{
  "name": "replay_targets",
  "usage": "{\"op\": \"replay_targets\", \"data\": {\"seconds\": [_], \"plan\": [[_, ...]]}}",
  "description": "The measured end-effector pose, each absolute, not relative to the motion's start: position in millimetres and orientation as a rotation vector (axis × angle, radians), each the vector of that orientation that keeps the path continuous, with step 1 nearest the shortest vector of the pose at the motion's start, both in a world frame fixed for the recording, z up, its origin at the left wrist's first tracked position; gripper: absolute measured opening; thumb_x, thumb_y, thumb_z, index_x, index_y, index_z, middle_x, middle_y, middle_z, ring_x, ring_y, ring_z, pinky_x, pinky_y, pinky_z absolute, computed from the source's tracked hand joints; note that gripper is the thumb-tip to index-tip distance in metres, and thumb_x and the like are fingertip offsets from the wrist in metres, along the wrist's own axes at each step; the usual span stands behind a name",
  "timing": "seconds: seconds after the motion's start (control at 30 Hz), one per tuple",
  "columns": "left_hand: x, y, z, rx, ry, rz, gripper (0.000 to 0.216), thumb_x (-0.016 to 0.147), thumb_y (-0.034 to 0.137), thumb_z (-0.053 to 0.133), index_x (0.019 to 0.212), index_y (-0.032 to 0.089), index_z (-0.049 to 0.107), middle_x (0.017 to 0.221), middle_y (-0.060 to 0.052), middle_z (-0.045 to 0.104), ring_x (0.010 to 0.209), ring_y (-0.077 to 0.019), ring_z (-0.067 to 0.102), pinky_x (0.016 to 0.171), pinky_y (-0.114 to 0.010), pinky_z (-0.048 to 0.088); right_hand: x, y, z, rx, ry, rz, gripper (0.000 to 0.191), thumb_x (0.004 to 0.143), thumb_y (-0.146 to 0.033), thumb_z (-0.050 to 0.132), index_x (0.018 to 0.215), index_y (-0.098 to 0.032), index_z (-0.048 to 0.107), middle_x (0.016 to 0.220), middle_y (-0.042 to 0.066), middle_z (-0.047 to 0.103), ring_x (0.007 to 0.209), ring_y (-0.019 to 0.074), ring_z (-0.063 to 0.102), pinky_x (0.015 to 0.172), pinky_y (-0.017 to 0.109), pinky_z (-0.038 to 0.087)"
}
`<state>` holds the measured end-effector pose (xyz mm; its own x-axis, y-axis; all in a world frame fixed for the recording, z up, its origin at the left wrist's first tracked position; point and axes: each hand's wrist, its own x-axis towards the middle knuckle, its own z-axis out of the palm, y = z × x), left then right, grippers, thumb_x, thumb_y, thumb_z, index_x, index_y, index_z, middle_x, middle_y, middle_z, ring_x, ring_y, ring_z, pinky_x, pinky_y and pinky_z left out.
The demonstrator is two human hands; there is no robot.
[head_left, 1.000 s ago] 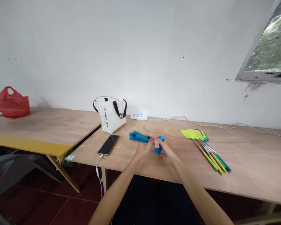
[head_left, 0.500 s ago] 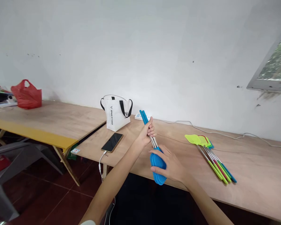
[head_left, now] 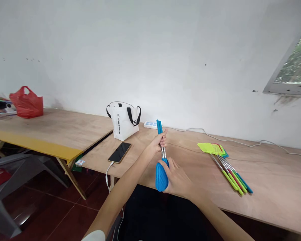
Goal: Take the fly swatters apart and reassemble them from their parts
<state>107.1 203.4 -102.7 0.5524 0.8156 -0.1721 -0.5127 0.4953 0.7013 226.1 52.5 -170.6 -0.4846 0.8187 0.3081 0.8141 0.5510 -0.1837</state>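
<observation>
Blue swatters [head_left: 164,154] run through curled left fingers [head_left: 163,142], heads [head_left: 161,179] pinched by right fingers [head_left: 175,164].

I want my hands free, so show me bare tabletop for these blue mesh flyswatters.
Bare: the brown wooden tabletop right of the fanned multicoloured mesh flyswatters, before the white cable, and between them and your right hand. Crowded: the left part, with the black-screened phone, white black-handled tote bag and white power strip.

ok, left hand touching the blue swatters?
Touching. The head view shows the left hand closed around the metal shafts of the blue swatters.
</observation>
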Motion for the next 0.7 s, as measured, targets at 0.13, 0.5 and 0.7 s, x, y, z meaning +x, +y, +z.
{"op": "replay_targets", "data": {"seconds": [0.13, 0.5, 0.7], "plan": [[112.2, 211.6, -107.7, 0.626, 0.556, 0.827, 0.056, 0.086, 0.044, 0.078, 0.061, 0.02, 0.034, 0.045, 0.013, 0.023, 0.033, -0.0012, 0.019, 0.032, -0.016, 0.016, 224.1, 58.5, -172.7, -1.299, -2.396, 0.066, 0.086, 0.067, -0.032, 0.076, 0.144, -0.021, 0.038, 0.115, 0.011, 0.044, 0.099, 0.0282, 0.051, 0.086, 0.043, 0.049], [90.9, 249.5, -124.4, 0.546, 0.615, 0.803, 0.048, 0.103, 0.031, 0.055, 0.062, 0.019, 0.033, 0.048, 0.013, 0.017, 0.035, -0.0018, 0.014, 0.034, -0.016, 0.015, 222.4, 45.7, -178.4, -1.325, -2.327, 0.634, 0.101, 0.051, -0.028, 0.085, 0.14, -0.03, 0.038, 0.127, 0.007, 0.038, 0.111, 0.0261, 0.052, 0.091, 0.038, 0.047], [87.7, 255.4, -127.5, 0.586, 0.554, 0.859, 0.034, 0.101, 0.039, 0.059, 0.08, 0.012, 0.056, 0.059, 0.009, 0.043, 0.042, -0.002, 0.033, 0.04, -0.014, 0.031, 236.3, 48.8, -179.6, -1.32, -2.4, 0.604, 0.111, 0.048, -0.032, 0.087, 0.146, -0.031, 0.034, 0.135, 0.01, 0.036, 0.116, 0.0302, 0.052, 0.088, 0.038, 0.049]]}}
